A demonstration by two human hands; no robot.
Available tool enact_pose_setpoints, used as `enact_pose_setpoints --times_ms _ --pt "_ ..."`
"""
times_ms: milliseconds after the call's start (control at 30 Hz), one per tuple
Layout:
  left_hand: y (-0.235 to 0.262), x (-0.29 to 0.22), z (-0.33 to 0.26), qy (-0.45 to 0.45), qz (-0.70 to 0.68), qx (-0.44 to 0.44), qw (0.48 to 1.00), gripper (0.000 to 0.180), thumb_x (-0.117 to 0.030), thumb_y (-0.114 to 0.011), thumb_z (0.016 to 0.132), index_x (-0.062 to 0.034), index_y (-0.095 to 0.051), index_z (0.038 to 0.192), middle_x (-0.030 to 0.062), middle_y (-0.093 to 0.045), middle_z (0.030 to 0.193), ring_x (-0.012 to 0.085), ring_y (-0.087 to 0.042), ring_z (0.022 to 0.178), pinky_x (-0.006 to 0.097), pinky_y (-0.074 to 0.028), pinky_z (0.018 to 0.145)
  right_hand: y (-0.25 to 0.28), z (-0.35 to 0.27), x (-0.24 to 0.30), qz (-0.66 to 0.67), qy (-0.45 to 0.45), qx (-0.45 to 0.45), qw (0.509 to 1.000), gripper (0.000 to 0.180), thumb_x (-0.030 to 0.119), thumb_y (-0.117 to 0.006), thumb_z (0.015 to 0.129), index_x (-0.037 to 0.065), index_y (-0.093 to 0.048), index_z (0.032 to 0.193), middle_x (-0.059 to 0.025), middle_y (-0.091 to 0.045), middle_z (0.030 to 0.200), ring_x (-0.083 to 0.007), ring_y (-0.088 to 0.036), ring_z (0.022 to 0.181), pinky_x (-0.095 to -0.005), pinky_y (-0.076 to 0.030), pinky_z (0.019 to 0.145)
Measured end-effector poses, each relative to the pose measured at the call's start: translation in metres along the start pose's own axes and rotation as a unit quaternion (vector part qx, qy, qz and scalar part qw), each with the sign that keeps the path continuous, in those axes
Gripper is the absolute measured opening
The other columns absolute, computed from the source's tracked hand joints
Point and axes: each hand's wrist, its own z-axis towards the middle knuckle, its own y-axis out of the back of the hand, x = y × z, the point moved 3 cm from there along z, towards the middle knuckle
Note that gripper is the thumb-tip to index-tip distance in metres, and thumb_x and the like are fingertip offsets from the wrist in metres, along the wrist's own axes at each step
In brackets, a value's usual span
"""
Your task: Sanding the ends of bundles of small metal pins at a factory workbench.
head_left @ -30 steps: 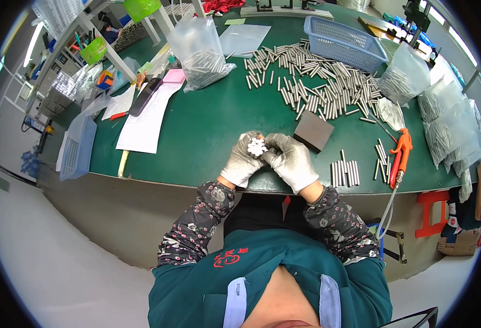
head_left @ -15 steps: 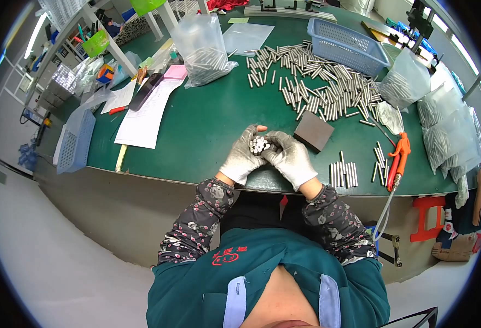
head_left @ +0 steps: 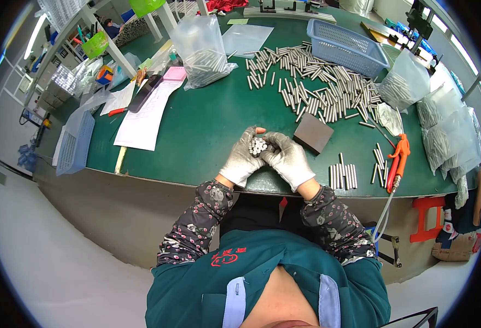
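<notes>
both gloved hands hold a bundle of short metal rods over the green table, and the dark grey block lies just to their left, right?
Not quite: the head view shows the dark grey block just right of the hands. The gloved left hand and right hand do hold the bundle of short metal rods over the green table.

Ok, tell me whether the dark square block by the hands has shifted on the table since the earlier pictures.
No. The dark square block lies in the same spot, just this side of the loose metal rods and left of the orange tool; only the camera has shifted.

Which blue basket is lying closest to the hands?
The blue basket at the table's left edge, beside the white paper sheet; the other stands at the far side.
</notes>
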Motion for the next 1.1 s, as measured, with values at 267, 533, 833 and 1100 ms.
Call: enact_pose_setpoints --times_ms 267,533,833,1100 --pt "0.001 0.001 0.002 -0.001 0.066 -0.022 0.998 0.074 -0.009 -0.08 0.062 -0.0066 -0.041 0.124 0.0038 -0.055 0.104 0.0112 -0.054 0.092 0.024 -0.045 0.082 -0.002 0.004 -0.008 0.015 -0.004 0.004 1.0 0.033 0.02 -0.065 0.073 0.005 -0.06 0.103 -0.0141 -0.064 0.092 -0.0276 -0.063 0.082 -0.0331 -0.05 0.072" --pt "0.001 -0.008 0.003 0.028 0.118 -0.037 0.992 0.089 -0.013 -0.079 0.06 -0.0071 -0.03 0.134 0.0045 -0.054 0.101 0.0134 -0.054 0.089 0.026 -0.045 0.081 -0.002 0.005 -0.011 0.01 -0.018 -0.005 1.0 0.034 0.019 -0.065 0.073 0.004 -0.06 0.104 -0.0148 -0.064 0.094 -0.0263 -0.063 0.085 -0.0325 -0.049 0.075" --pt "0.002 -0.002 0.004 0.011 0.114 -0.035 0.993 0.091 -0.017 -0.08 0.061 -0.0051 -0.027 0.135 0.0083 -0.056 0.102 0.0152 -0.056 0.089 0.028 -0.047 0.081 -0.005 0.005 -0.018 0.034 -0.012 -0.01 0.999 0.035 0.019 -0.065 0.073 0.004 -0.06 0.104 -0.015 -0.063 0.094 -0.0266 -0.063 0.084 -0.0325 -0.049 0.075" --pt "0.001 -0.005 0.002 0.014 0.136 -0.037 0.99 0.092 -0.019 -0.08 0.062 -0.0058 -0.027 0.135 0.0098 -0.055 0.109 0.0167 -0.057 0.093 0.028 -0.046 0.083 -0.002 0.004 -0.013 0.002 -0.005 0.002 1.0 0.032 0.015 -0.062 0.074 0.004 -0.06 0.104 -0.0154 -0.063 0.094 -0.0265 -0.063 0.084 -0.0317 -0.049 0.074"
